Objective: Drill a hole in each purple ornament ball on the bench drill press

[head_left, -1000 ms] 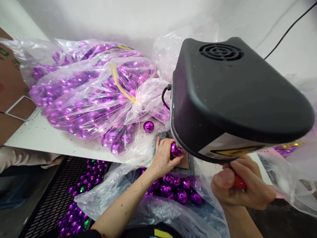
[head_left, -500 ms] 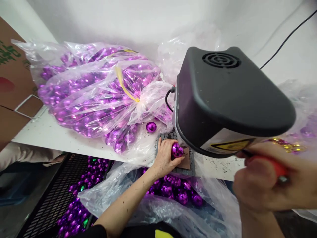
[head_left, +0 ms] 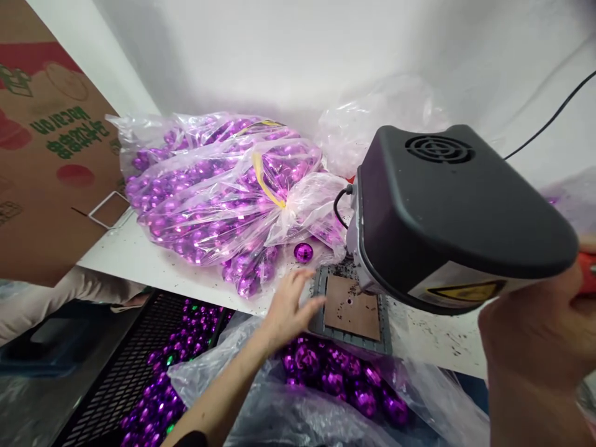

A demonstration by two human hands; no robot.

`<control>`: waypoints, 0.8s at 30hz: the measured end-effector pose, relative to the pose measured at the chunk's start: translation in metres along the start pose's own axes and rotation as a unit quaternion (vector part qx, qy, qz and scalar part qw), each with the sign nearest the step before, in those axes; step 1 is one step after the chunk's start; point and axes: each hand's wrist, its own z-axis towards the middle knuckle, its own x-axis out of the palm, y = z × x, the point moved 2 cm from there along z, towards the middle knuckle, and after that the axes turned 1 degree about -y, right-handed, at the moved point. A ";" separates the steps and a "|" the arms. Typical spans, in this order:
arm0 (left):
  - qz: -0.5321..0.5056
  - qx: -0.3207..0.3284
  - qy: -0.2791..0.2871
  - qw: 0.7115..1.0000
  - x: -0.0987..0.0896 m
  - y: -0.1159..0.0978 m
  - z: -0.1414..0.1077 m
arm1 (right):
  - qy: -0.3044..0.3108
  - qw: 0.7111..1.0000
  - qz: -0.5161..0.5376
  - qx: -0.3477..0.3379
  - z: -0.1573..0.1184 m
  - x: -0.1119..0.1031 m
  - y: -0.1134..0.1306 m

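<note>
Fingers apart and with nothing in it, my left hand [head_left: 288,307] hovers at the left edge of a brown plate [head_left: 351,307] on a grey base. A small hole shows in the plate's middle. My right hand [head_left: 540,329] is wrapped round the red handle [head_left: 587,271] of a black machine [head_left: 456,205], at the right edge. One purple faceted ball [head_left: 303,252] lies on the table behind the plate. Below the plate, an open plastic bag [head_left: 298,410] holds several purple balls [head_left: 333,375].
A tied clear bag of purple balls [head_left: 209,186] fills the table's back left. A printed cardboard box [head_left: 51,155] stands at far left. Below left is a black crate [head_left: 112,354] with small purple balls. Someone's pale-clothed limb [head_left: 102,285] shows beyond it.
The purple ball that my left hand held on the plate is gone from there. My left hand has opened and drawn left. The right hand and red handle have moved right and up. The view has shifted.
</note>
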 end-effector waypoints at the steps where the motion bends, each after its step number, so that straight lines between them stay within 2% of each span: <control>1: 0.009 -0.011 -0.041 0.999 -0.004 0.003 0.022 | 0.000 1.000 0.011 -0.014 0.003 0.002 0.002; 3: 0.045 -0.070 -0.104 0.991 -0.007 0.010 0.065 | 0.004 0.999 0.030 -0.033 0.008 0.005 0.006; 4: 0.049 -0.105 -0.108 0.987 -0.006 0.014 0.083 | 0.009 0.999 0.032 -0.032 0.011 0.008 0.007; 6: 0.041 -0.144 -0.092 0.985 -0.002 0.022 0.110 | 0.015 0.999 0.030 -0.012 0.017 0.012 0.008; 9: 0.000 -0.150 -0.059 0.987 0.005 0.032 0.123 | 0.037 0.998 0.035 0.040 0.025 0.019 0.008; 13: -0.108 -0.142 -0.039 0.983 0.005 0.043 0.110 | 0.043 0.995 0.056 0.068 0.033 0.026 0.011; 17: -0.259 -0.158 -0.014 0.953 0.001 0.041 0.085 | 0.037 0.995 0.049 0.083 0.033 0.026 0.011; 19: -0.373 -0.171 0.022 0.911 0.002 0.035 0.072 | 0.034 0.995 0.042 0.082 0.033 0.026 0.010; 22: -0.529 -0.191 0.084 0.823 0.009 0.023 0.053 | 0.041 0.995 0.044 0.074 0.032 0.026 0.008; 23: -0.548 -0.191 0.098 0.808 0.011 0.019 0.047 | 0.044 0.995 0.047 0.073 0.032 0.026 0.008; 24: -0.544 -0.188 0.105 0.811 0.014 0.016 0.042 | 0.046 0.995 0.051 0.072 0.032 0.026 0.007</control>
